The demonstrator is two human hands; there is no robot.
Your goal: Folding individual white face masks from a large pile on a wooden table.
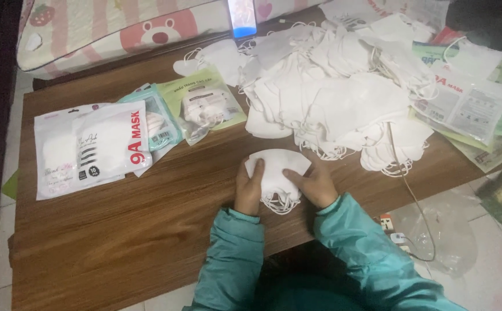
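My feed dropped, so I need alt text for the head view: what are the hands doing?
Both hands, left hand and right hand, grip a small stack of white face masks on a wooden table. A large heap of loose masks lies beyond, with sealed mask packets to the left.

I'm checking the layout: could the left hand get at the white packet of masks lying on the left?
Probably yes: the left hand holds a small stack of masks, but only bare table separates it from the white packet.
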